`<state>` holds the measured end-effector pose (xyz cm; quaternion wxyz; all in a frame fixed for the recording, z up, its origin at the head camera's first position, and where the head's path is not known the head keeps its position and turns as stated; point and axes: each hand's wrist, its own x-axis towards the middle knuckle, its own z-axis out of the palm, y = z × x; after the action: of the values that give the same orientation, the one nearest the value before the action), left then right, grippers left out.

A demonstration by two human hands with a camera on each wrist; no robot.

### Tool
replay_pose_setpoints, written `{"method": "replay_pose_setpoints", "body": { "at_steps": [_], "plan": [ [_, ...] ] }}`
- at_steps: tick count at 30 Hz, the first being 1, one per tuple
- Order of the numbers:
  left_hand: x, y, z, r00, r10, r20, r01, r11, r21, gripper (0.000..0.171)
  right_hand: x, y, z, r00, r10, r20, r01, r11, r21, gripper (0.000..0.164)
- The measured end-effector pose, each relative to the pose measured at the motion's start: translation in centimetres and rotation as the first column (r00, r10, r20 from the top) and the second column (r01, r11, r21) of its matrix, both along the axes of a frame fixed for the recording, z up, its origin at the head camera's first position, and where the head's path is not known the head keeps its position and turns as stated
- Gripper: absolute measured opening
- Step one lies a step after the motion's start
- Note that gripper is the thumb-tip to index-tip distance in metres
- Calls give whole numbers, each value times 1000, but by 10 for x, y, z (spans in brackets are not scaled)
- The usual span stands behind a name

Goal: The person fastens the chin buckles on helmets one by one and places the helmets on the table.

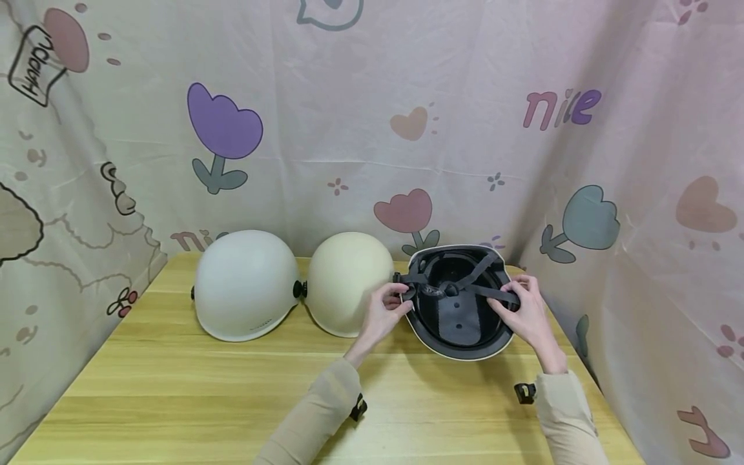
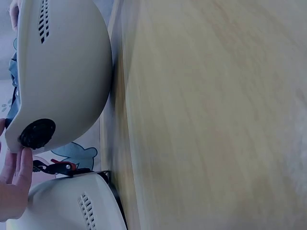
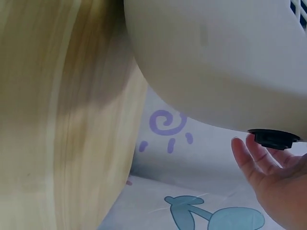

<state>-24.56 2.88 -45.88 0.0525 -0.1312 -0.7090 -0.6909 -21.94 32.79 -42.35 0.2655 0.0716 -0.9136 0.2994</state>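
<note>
A pale helmet is turned upside down at the right of the table, its black padded inside and grey chin straps facing up. My left hand grips its left rim, with fingertips by the round black side knob in the left wrist view. At the opposite rim my right hand holds the helmet, thumb inside near the strap and fingers outside. Those fingers curl beside another black knob in the right wrist view. The shell's rounded crown is low over the tabletop.
A cream helmet stands dome up just left of my left hand. Farther left is a white helmet, also dome up, with black knobs between the two. Behind the wooden table hangs a printed curtain.
</note>
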Motion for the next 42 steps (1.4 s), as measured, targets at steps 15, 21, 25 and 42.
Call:
{"method": "replay_pose_setpoints", "body": {
  "at_steps": [15, 21, 25, 42],
  "plan": [
    [1, -1, 4, 998, -36, -57, 38, 999, 31, 31, 2, 11, -16, 1000, 15, -4, -15, 1000, -23, 25],
    [-2, -4, 3, 994, -72, -83, 75, 997, 37, 33, 0, 10, -13, 997, 34, -76, -32, 999, 29, 29],
    [-4, -4, 3, 992, -102, -71, 103, 995, 7, 37, -4, 5, -7, 993, 83, -86, -78, 995, 63, 32],
    [0, -3, 5, 978, -141, -155, 107, 972, -211, 49, -15, -13, 8, 992, 104, -67, -78, 947, 312, 45]
  ]
}}
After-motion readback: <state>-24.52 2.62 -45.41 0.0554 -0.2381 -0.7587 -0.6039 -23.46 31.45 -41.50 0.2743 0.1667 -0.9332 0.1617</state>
